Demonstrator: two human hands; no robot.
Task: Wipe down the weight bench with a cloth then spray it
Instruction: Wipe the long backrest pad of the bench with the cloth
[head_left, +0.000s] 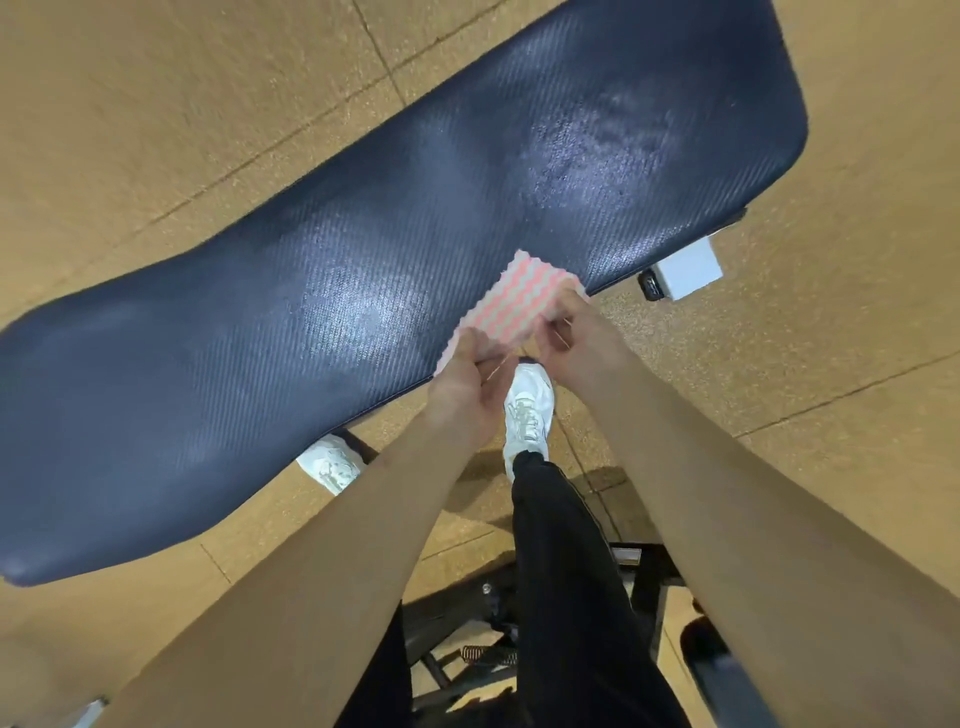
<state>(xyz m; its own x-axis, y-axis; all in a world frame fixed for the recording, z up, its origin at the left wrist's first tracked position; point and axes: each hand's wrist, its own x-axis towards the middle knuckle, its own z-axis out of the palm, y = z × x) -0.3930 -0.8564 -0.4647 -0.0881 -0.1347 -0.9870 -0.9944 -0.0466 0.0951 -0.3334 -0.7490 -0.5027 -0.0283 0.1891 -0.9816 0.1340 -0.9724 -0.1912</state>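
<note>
A long dark blue padded weight bench (311, 291) runs diagonally from lower left to upper right, with shiny wet-looking patches on its textured top. A pink and white wavy-striped cloth (517, 301) is held over the bench's near edge. My left hand (470, 387) pinches the cloth's near left corner. My right hand (579, 338) pinches its right side. Both forearms reach in from the bottom. No spray bottle is in view.
Tan speckled rubber floor tiles (182, 114) surround the bench. A white bench foot with a black end cap (683, 273) sticks out under the right end. My white shoes (527, 410) and black trousers stand at the bench's near side; black metal frame parts (462, 623) lie at bottom.
</note>
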